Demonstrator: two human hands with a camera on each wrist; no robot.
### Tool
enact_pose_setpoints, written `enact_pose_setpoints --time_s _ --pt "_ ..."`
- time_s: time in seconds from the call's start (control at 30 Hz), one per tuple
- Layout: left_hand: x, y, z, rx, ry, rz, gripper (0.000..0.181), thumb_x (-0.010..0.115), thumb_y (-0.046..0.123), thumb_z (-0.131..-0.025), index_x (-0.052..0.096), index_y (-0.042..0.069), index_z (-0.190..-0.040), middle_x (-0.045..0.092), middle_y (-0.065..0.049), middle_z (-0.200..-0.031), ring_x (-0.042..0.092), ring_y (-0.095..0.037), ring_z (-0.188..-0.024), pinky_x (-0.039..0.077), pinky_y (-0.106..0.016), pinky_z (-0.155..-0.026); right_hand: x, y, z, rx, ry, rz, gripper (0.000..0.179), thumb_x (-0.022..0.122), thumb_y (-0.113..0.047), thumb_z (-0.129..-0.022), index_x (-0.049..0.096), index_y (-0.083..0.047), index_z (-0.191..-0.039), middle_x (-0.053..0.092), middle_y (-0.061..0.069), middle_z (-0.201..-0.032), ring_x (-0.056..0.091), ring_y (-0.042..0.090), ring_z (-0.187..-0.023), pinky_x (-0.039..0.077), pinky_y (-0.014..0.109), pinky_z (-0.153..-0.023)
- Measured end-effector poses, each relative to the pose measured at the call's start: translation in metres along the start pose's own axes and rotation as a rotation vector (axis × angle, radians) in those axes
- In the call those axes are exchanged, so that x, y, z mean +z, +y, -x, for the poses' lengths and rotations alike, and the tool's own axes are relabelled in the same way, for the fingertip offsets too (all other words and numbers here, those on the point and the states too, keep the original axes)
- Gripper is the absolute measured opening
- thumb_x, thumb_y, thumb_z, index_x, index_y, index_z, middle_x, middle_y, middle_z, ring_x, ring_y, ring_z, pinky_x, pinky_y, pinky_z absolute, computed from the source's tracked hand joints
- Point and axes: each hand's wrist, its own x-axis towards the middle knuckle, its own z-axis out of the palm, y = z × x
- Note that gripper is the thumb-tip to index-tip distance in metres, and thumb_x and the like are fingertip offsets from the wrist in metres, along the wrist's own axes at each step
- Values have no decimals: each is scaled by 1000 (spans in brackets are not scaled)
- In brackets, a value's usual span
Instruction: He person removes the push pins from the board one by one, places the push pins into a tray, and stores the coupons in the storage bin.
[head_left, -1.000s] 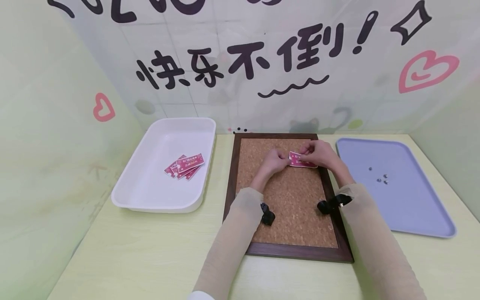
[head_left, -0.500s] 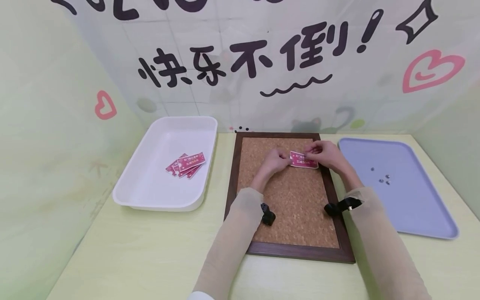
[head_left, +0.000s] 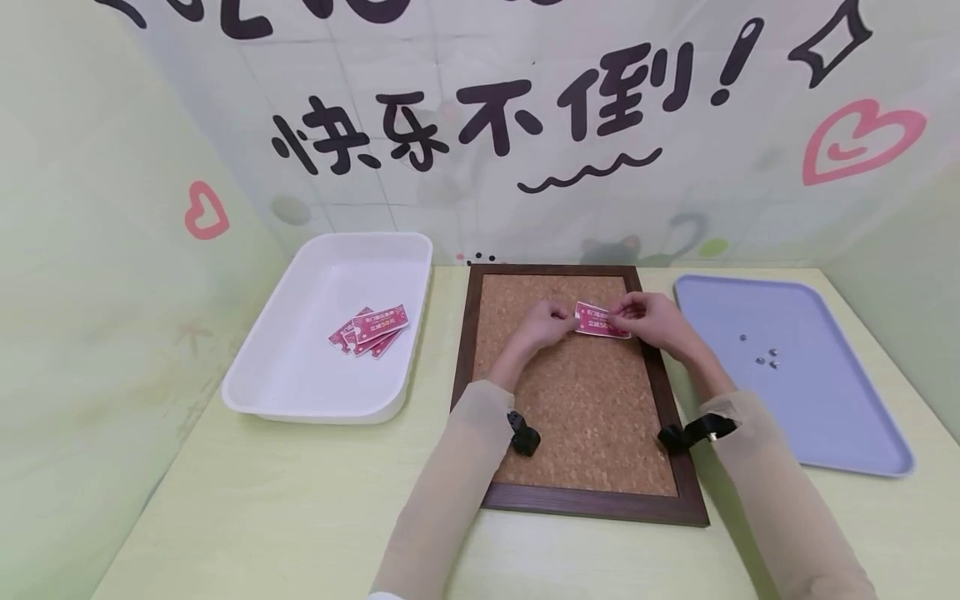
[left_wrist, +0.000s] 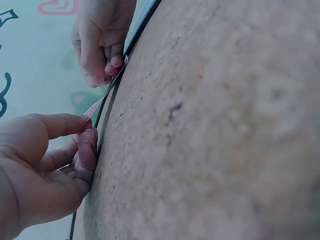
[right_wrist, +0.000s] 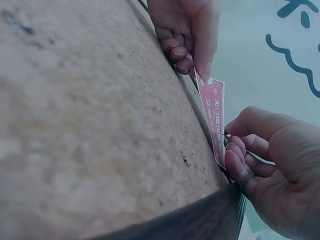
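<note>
Near the top right of the framed cork board (head_left: 585, 417) a pink and white coupon (head_left: 592, 319) with printed characters lies tilted up from the cork. My left hand (head_left: 546, 325) pinches its left end between thumb and finger. At the coupon's right part is my right hand (head_left: 654, 322), and in the right wrist view its thumb and finger pinch a small metal thumbtack (right_wrist: 228, 135) against the coupon's face. Whether the tack's point has gone into the paper, I cannot tell. The fingers partly cover the coupon's right end in the head view.
A white tub (head_left: 300, 392) on the left holds several more pink coupons (head_left: 380, 323), overlapping. On the right, a blue-grey tray (head_left: 825, 400) carries several small metal tacks (head_left: 774, 352). Behind the table (head_left: 300, 508) hangs a printed backdrop (head_left: 480, 225).
My right hand has drawn back slightly toward me, and its fingers have shifted over the coupon. The coupon has moved slightly left, with the left hand still pinching its left end.
</note>
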Motion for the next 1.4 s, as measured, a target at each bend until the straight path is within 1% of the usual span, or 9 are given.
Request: enact_pose_setpoints --time_s 0.2,0.33,0.43,0.63,0.77,0.97,1.07,1.27,1.4 --pt "-2 -1 5 27 -7 29 16 67 11 -97 67 3 -83 56 0 -79 48 -9 -65 38 -20 -57 4 -3 7 -30 -34 13 21 71 -15 -94 67 4 -101 68 14 -94 60 16 -81 49 21 -66" --pt "-4 -1 8 49 -14 27 18 67 8 -97 68 -1 -82 56 0 -75 48 -9 -63 38 -20 -55 5 -4 12 -49 -53 19 20 71 -15 -94 68 4 -101 68 13 -94 60 16 -83 49 20 -68" --pt "-6 -2 12 52 -16 29 19 67 8 -97 68 -2 -80 56 0 -74 47 -9 -62 38 -20 -54 4 -3 16 -62 -65 -7 21 71 -13 -94 68 5 -103 68 14 -96 60 15 -84 49 20 -70" --pt "-16 -7 20 8 -16 25 16 66 15 -99 69 2 -90 60 -2 -84 53 -11 -69 41 -21 -59 -2 5 25 -82 -37 -27 24 70 -10 -94 67 9 -108 69 16 -99 61 6 -83 50 17 -71" --pt "-26 -9 27 -11 0 11 17 66 19 -99 70 3 -97 63 -5 -87 56 -14 -73 42 -23 -60 -13 13 33 -84 -3 -35 24 68 -8 -95 66 11 -110 69 21 -102 60 1 -82 50 16 -71" --pt "-44 -8 35 45 32 -27 19 67 20 -99 73 3 -99 69 -15 -92 53 -12 -68 41 -22 -58 -29 21 45 -95 34 -66 23 67 -6 -96 65 12 -110 70 23 -99 63 3 -81 51 17 -69" --pt "-53 -8 38 66 33 -21 19 66 20 -99 73 2 -98 68 -21 -96 50 -11 -66 40 -22 -57 -36 22 51 -95 59 -59 22 68 -8 -97 67 10 -110 72 16 -95 65 6 -80 51 19 -67" --pt "-75 -6 47 132 48 -21 20 65 20 -99 71 1 -97 68 -25 -97 51 -14 -68 39 -23 -59 -49 26 61 -109 116 -70 22 69 -9 -97 67 9 -108 73 -1 -90 66 7 -79 49 16 -67" --pt "-93 -7 56 149 73 -24 22 64 23 -101 71 3 -101 67 -26 -100 54 -22 -74 40 -26 -61 -58 31 68 -124 151 -114 19 69 -8 -96 66 7 -106 72 -4 -88 66 7 -77 50 16 -66"
